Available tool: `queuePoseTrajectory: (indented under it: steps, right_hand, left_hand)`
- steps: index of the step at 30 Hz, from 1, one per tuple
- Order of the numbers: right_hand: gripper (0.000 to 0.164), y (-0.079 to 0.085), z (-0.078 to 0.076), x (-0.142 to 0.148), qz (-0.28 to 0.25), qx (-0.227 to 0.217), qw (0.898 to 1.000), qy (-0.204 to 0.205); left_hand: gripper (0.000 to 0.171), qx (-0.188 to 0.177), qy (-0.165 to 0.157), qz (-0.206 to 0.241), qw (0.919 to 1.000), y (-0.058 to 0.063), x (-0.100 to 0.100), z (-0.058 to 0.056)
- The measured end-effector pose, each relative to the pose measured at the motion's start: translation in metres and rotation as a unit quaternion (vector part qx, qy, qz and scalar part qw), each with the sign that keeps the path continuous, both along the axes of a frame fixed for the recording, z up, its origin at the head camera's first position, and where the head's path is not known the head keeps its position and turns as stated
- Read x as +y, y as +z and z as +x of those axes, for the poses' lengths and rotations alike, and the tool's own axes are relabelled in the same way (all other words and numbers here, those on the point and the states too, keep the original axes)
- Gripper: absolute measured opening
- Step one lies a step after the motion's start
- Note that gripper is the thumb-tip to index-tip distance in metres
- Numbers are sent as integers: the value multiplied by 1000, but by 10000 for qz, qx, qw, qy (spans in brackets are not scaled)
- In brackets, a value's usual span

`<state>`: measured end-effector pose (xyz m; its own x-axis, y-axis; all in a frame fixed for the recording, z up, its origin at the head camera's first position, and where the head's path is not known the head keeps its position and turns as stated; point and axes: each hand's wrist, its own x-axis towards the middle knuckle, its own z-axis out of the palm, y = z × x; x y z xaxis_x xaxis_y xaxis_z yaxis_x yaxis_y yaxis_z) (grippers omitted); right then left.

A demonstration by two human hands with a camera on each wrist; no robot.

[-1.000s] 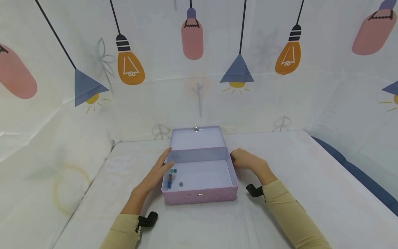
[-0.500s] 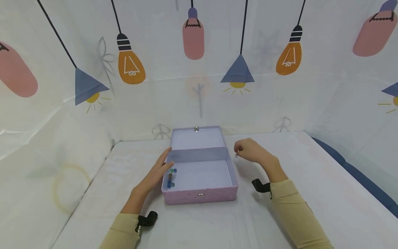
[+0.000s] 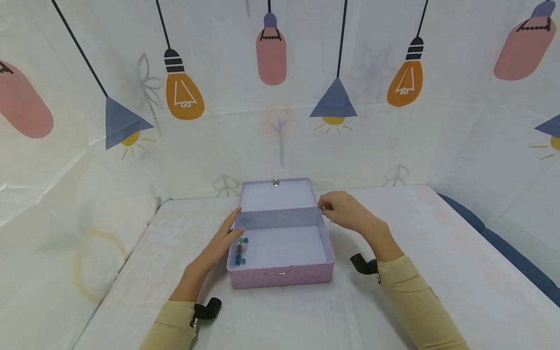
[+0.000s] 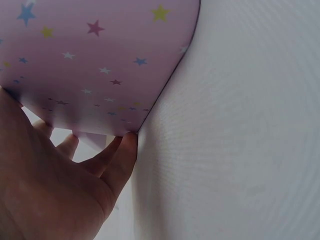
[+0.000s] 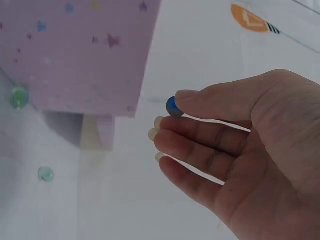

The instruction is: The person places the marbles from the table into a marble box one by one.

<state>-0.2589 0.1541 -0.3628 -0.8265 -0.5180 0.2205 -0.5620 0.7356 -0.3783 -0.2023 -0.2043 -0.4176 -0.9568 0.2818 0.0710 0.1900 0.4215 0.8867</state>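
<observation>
A pink tin box (image 3: 282,278) with its lid (image 3: 275,194) raised stands in the middle of the table. Several marbles (image 3: 239,248), blue, brown and green, lie along its left inner side. My left hand (image 3: 217,248) rests on the box's left wall, thumb at the rim; the left wrist view shows its fingers (image 4: 120,160) extended against the star-printed side. Near the back right corner of the box, my right hand (image 3: 347,211) pinches a blue marble (image 5: 172,106) between thumb and index finger. Two green marbles, one (image 5: 19,97) nearer the box and another (image 5: 46,174), lie beside it.
White cloth covers the table (image 3: 393,291). Behind it hangs a white curtain (image 3: 236,141) printed with lamps and bulbs. Something dark blue (image 3: 507,243) runs along the table's right edge. Each wrist carries a black camera mount (image 3: 207,308).
My right hand has lifted from beside the box's right wall, swung right, then come back toward the back right corner. One marble inside has rolled left to the others. My left hand stays put.
</observation>
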Motion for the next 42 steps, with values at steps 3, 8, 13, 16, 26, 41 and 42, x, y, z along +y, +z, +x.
queuePoseTrajectory:
  steps: [3, 8, 13, 16, 26, 41, 42]
  right_hand:
    - [13, -1, 6, -12, 38, 24, 9999, 164]
    - [13, -8, 14, -32, 248, -18, 9989, 393]
    - [13, -19, 16, -51, 639, -74, 9960, 619]
    - [13, -26, 17, -59, 754, -114, 9941, 776]
    - [14, -47, 24, -75, 1268, -87, 9874, 941]
    - [15, -50, 31, -76, 1342, -394, 9857, 940]
    - [14, -47, 30, -75, 1250, -408, 9865, 976]
  left_hand:
    - [69, -8, 6, -71, 10000, 5, 1, 4]
    - [69, -31, 17, -17, 10000, 5, 1, 4]
    - [69, 13, -25, 65, 10000, 4, 1, 3]
    - [68, 8, -43, 107, 9999, 4, 1, 2]
    - [68, -30, -16, 60, 10000, 5, 1, 2]
    - [69, -23, -16, 37, 10000, 3, 1, 3]
    - [69, -37, -14, 36, 10000, 3, 1, 3]
